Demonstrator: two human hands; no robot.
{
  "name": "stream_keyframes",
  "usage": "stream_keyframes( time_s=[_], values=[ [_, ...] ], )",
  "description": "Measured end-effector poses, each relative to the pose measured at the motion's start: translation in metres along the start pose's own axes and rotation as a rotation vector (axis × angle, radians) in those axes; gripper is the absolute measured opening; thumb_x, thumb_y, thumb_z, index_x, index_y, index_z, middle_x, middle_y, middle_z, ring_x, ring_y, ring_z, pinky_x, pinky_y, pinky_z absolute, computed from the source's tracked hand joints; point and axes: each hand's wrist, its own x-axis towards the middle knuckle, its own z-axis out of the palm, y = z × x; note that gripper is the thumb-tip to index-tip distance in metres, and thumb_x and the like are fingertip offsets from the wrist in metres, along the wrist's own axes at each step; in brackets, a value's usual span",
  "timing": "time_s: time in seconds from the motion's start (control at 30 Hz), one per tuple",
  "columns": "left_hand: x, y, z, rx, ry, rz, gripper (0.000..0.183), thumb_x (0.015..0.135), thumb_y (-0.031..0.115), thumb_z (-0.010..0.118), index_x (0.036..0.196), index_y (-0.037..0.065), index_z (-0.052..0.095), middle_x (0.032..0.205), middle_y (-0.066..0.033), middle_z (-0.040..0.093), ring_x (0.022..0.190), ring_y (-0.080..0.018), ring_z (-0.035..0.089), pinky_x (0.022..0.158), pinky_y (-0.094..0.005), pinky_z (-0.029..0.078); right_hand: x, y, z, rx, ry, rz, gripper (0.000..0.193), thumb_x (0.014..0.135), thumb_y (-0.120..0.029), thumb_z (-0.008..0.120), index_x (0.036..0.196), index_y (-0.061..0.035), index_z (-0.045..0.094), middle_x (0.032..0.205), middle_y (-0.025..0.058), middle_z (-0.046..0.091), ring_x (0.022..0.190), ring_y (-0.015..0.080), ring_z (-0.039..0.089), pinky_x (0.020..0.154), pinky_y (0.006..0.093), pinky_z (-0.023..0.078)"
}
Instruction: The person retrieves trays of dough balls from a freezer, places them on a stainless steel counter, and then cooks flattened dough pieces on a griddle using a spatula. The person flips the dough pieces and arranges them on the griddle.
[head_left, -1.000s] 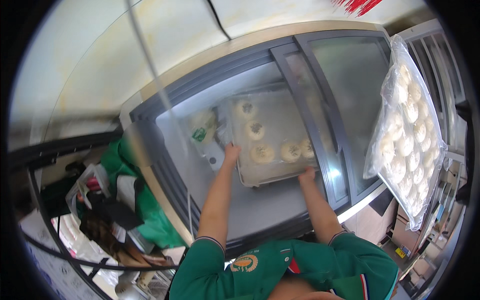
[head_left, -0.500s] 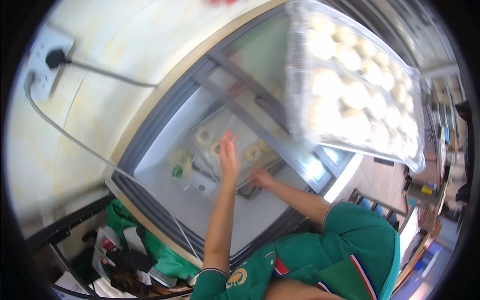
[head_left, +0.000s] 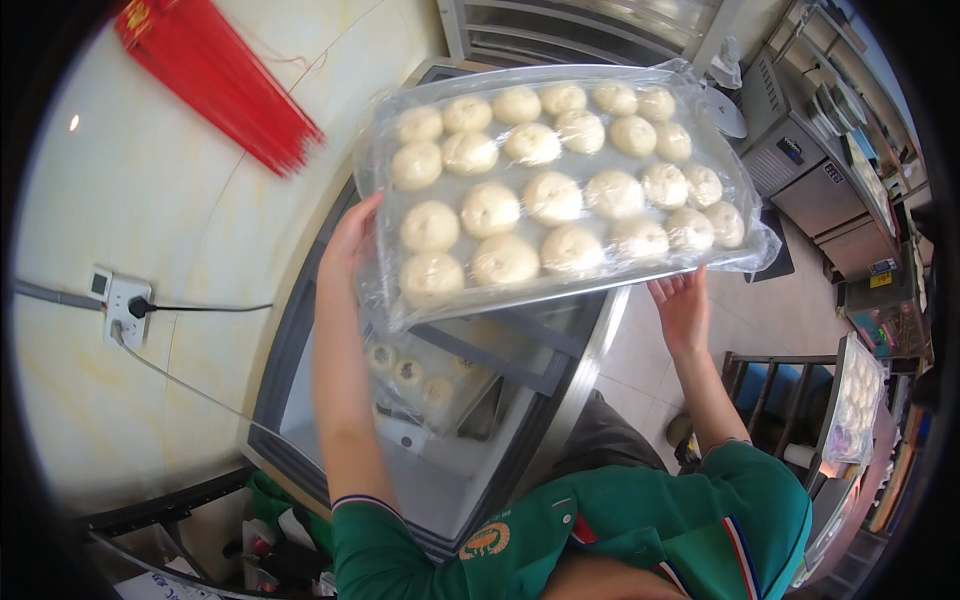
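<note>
My two hands hold up a metal tray (head_left: 560,293) wrapped in clear plastic film, above the chest freezer. Rows of round white dough buns (head_left: 490,208) sit on it under the film. At the tray's left end my left hand (head_left: 350,238) is closed on the edge, its fingertips partly behind the film. My right hand (head_left: 683,306) supports the near edge towards the right, fingers tucked underneath. Below stands the freezer (head_left: 283,375), its glass lid partly slid back. Inside lies a plastic-covered batch of filled buns (head_left: 437,390), partly hidden by the raised tray.
A wall socket (head_left: 125,305) with plugs and a trailing cable is at left, below a red tassel (head_left: 215,85). Another wrapped tray of buns (head_left: 855,400) stands at right, near a dark slatted rack (head_left: 790,400). Steel cabinets (head_left: 815,180) stand farther back.
Both hands have come up out of the freezer and now hold the wrapped tray, which was to the upper right before. The view has turned, showing the red tassel and more floor.
</note>
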Motion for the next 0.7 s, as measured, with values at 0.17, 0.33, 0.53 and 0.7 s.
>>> stream_keyframes(
  time_s=[0.17, 0.33, 0.53, 0.7],
  values=[
    [0.028, -0.001, -0.008, 0.143, 0.198, -0.093, 0.031, 0.081, 0.023, 0.063, 0.105, 0.005, 0.064, 0.098, -0.0071, 0.068, 0.090, -0.0196, 0.064, 0.081, -0.0356, 0.052, 0.031, -0.020, -0.001, 0.017, 0.043, 0.071, 0.051, 0.093, -0.036, 0.062, 0.133, -0.0078, 0.047, 0.124, 0.0046, 0.057, 0.111, 0.0185, 0.055, 0.096, 0.0372, 0.042],
    [0.054, -0.002, -0.034, 0.238, 0.236, -0.148, 0.027, 0.072, 0.018, 0.063, 0.096, 0.006, 0.065, 0.089, -0.0054, 0.066, 0.082, -0.0181, 0.062, 0.074, -0.0321, 0.051, 0.034, -0.018, -0.010, 0.080, 0.041, 0.133, 0.044, 0.091, -0.027, 0.064, 0.128, -0.0068, 0.051, 0.117, 0.0058, 0.060, 0.104, 0.0179, 0.057, 0.083, 0.0346, 0.047],
    [0.009, 0.002, 0.002, 0.331, 0.367, 0.077, 0.027, 0.066, 0.013, 0.061, 0.092, 0.005, 0.063, 0.079, -0.0058, 0.063, 0.075, -0.0198, 0.061, 0.070, -0.0324, 0.051, 0.042, -0.031, -0.022, 0.043, 0.146, 0.227, 0.038, 0.080, -0.007, 0.057, 0.117, -0.0001, 0.054, 0.107, 0.0092, 0.060, 0.095, 0.0190, 0.059, 0.078, 0.0324, 0.050],
    [-0.159, -0.032, 0.038, 0.159, 0.494, 0.136, 0.032, 0.066, 0.010, 0.059, 0.097, 0.002, 0.061, 0.084, -0.0065, 0.063, 0.080, -0.0193, 0.060, 0.076, -0.0312, 0.049, 0.017, -0.064, -0.031, 0.038, 0.005, 0.204, 0.050, 0.078, -0.013, 0.055, 0.125, 0.0025, 0.050, 0.117, 0.0107, 0.060, 0.107, 0.0246, 0.057, 0.096, 0.0382, 0.045]
  ],
)
